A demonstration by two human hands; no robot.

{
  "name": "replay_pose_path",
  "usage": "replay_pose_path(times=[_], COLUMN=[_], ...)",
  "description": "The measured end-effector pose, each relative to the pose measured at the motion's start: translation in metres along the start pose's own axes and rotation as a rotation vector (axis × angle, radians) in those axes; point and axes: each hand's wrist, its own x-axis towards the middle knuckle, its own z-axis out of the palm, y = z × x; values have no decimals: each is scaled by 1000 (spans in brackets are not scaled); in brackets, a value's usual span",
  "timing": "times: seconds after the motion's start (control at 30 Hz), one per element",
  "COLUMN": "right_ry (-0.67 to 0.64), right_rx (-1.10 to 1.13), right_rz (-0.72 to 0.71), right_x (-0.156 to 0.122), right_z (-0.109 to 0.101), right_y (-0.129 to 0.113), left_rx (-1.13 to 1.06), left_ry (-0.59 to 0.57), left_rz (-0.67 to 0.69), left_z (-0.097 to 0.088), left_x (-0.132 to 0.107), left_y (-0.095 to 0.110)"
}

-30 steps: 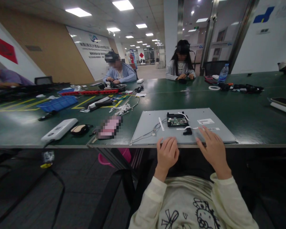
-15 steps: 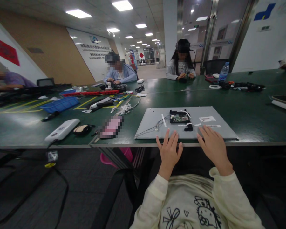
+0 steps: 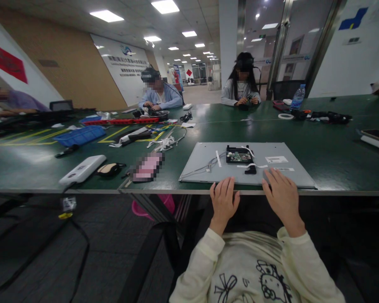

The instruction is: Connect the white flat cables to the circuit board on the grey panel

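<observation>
A flat grey display panel [image 3: 202, 158] lies back side up at the table's front edge. On its back sit a black frame with a green circuit board [image 3: 239, 155], grey cables on the left, white tape strips and a small black block [image 3: 250, 169]. My left hand [image 3: 223, 200] rests at the panel's near edge, fingers stretched and close together, thumb apart. My right hand [image 3: 281, 198] lies flat with its fingertips over the near edge, right of the black block. Neither hand grips anything.
Left of the panel lie a pink blurred object [image 3: 148, 167], a mouse [image 3: 111, 169], a white power bank [image 3: 82, 169] and a blue basket [image 3: 79, 136]. A water bottle [image 3: 298, 97] stands at the back right. Two people sit across the table; another is at far left.
My left hand has drawn back slightly toward the table edge, and its fingers have come closer together. My right hand has barely moved. The panel stays in place.
</observation>
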Motion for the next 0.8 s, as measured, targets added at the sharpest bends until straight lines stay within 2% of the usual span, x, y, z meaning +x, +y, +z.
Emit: replay_pose_path(times=[0.43,0.67,0.8], right_ry=[1,8,-64], right_rx=[-10,-9,-32], right_rz=[37,31,-13], right_x=[-2,-2,6], right_z=[-3,0,-2], right_y=[-1,5,18], left_rx=[-45,-20,-56], left_ry=[-10,-109,-153], left_rz=[-45,-76,-59], left_z=[-16,-29,-28], left_x=[11,22,31], left_y=[12,23,22])
